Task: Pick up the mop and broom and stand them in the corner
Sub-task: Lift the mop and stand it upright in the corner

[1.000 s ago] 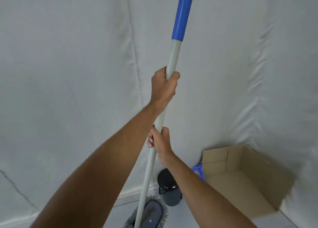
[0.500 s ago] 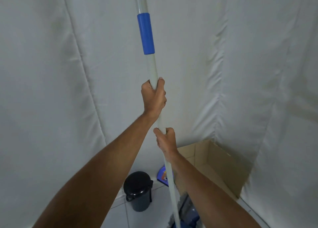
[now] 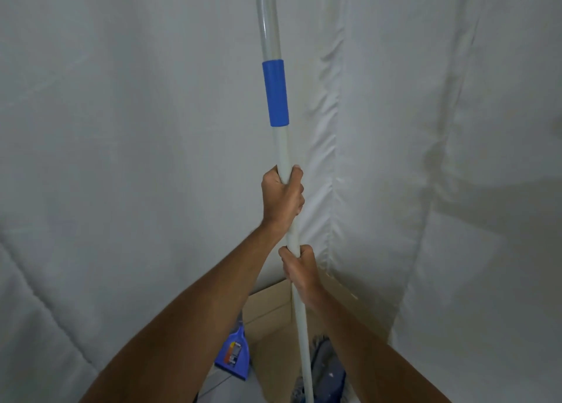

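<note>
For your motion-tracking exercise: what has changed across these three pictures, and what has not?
The mop swung from leaning right to nearly upright and moved rightward to the corner, its head now by the box. The black bin has left view. Unchanged: left hand grips above right hand.

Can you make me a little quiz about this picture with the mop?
1. True or false: both hands hold the mop pole.
2. Which hand is higher on the pole? A) left hand B) right hand
3. What colour is the sleeve on the pole above the hands?

Key:
1. True; each grip is closed round the pole.
2. A; the left hand is above the right.
3. Blue.
</note>
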Action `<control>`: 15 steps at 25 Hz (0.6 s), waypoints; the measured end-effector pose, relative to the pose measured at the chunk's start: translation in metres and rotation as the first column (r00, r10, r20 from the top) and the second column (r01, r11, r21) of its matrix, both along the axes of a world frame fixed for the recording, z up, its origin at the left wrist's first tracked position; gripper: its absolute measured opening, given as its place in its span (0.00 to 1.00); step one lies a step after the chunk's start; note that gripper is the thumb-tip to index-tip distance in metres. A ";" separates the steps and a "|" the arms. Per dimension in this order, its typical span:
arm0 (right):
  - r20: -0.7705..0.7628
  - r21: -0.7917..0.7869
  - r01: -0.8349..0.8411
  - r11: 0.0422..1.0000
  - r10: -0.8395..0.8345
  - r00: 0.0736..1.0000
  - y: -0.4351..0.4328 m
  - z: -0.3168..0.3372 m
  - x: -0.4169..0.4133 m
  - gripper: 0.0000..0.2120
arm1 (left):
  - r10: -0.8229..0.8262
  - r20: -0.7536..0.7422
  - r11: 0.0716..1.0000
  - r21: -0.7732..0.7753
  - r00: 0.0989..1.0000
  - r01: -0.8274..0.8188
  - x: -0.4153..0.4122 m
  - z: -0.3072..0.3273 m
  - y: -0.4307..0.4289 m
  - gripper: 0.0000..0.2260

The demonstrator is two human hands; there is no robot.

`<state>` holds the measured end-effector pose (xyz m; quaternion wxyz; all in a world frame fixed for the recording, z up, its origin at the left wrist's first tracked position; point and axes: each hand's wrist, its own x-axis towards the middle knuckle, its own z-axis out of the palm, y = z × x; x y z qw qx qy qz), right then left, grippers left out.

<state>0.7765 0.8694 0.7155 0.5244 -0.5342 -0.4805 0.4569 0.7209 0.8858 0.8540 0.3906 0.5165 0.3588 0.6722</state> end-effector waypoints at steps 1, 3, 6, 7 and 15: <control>0.013 -0.007 -0.005 1.000 0.005 1.000 0.021 -0.004 0.013 0.17 | -0.027 -0.015 1.000 -0.012 1.000 0.027 0.013 -0.005 0.023 0.15; 0.017 -0.021 -0.023 1.000 0.023 1.000 0.058 -0.010 0.036 0.17 | -0.062 -0.053 0.998 -0.024 0.997 0.061 0.035 -0.012 0.061 0.13; 0.021 -0.049 -0.056 0.997 0.058 0.998 0.123 -0.031 0.071 0.14 | -0.068 -0.101 0.997 -0.046 0.993 0.064 0.070 -0.030 0.125 0.12; 0.022 -0.058 -0.070 0.996 0.071 0.997 0.143 -0.039 0.081 0.13 | -0.070 -0.111 0.996 -0.059 0.991 0.063 0.080 -0.036 0.145 0.11; 0.008 -0.154 -0.120 0.981 0.123 0.992 0.294 -0.077 0.136 0.16 | -0.172 -0.101 0.967 -0.206 0.980 0.148 0.135 -0.067 0.296 0.19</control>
